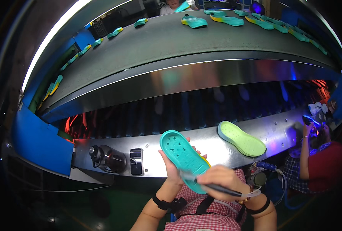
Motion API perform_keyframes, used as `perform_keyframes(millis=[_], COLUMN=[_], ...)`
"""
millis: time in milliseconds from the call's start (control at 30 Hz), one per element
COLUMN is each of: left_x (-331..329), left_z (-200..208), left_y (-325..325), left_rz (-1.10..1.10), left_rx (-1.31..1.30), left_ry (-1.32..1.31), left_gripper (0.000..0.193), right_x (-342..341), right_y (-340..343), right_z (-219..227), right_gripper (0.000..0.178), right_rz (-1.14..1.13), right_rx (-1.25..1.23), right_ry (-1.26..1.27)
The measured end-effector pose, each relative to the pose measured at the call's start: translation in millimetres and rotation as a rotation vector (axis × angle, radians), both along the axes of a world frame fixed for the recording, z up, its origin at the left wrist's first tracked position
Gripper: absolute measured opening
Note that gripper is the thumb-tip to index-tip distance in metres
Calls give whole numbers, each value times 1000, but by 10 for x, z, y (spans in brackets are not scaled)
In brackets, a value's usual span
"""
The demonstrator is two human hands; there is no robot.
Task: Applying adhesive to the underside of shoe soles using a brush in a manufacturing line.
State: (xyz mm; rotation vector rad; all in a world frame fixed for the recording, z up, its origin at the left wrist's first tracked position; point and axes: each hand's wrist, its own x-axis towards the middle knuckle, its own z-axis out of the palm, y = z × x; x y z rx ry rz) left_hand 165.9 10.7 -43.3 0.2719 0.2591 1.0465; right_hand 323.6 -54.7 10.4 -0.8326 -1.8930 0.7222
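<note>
My left hand (pixel 171 169) holds a teal shoe sole (pixel 183 154) from its left side and from underneath, inner face up. Holes pierce its upper part, and a yellow edge shows on the right side. In my right hand (pixel 220 178) is a brush (pixel 226 190) with a dark handle, its bristles at the lower part of the sole and smeared by motion. To the right, a pale green shoe sole (pixel 242 139) lies on the metal ledge (pixel 155 165).
A dark bottle (pixel 108 158) and a phone (pixel 136 161) occupy the ledge's left. Beyond a dark slatted strip (pixel 186 107) runs a conveyor belt (pixel 148 46) carrying several teal-and-yellow soles (pixel 226 20). One co-worker (pixel 319 165) is at the right, another person (pixel 173 7) across the belt.
</note>
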Motion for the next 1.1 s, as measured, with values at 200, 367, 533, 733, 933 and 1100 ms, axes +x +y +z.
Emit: perform_keyframes(millis=[200,367,533,733,933,1100], left_x=[-65,-157,-110,28,-76,-115], left_z=[189,246,440,348,249,228], left_y=[8,61,-16,-238,-135,-74], left_rz=[155,71,75,68,-81,-53], left_rx=[-33,131,178,96,180,209], left_ry=[155,43,259,83,-63,131], left_gripper=[83,79,67,63,62,64], right_x=[194,252,190,-96,96,153], right_y=[-13,-63,-61,-190,-90,33], right_z=[-48,-26,-240,-104,135,165], right_gripper=[21,19,19,17,21,21], right_rz=[-43,299,218,5,31,220], right_rx=[-188,-311,-640,-532,-508,-310], right_ry=[76,53,728,578,411,164])
